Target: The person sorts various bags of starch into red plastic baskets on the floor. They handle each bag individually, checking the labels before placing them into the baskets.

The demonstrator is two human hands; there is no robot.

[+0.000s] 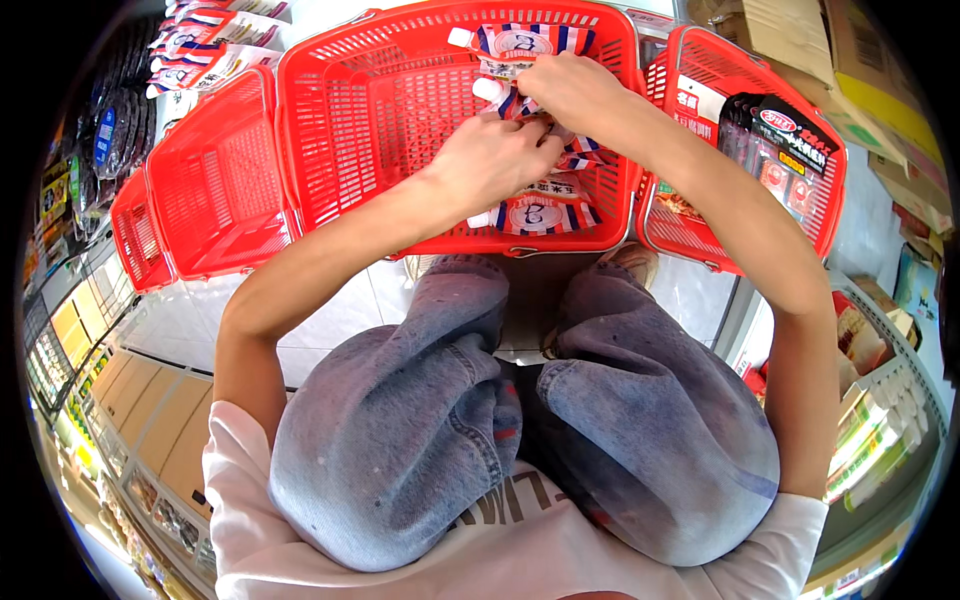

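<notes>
In front of me is a red plastic shopping basket (337, 142) with striped, white-capped spouted pouches along its right side. My right hand (570, 94) has bent fingers at the upper pouch (517, 45), at its lower part. My left hand (499, 157) is just below, its fingertips over the middle pouches (506, 97); whether either hand grips one is hidden by the fingers. Another pouch (536, 214) lies flat beneath my left hand, near the basket's front rim, its cap to the left.
More red baskets (217, 172) stand at left. A basket at right (780, 217) holds black-topped packets (787, 142). Similar pouches (214, 64) are lined up at upper left. Cardboard boxes (787, 37) are at upper right, and a crate of packaged goods (892, 360) is beside my right arm.
</notes>
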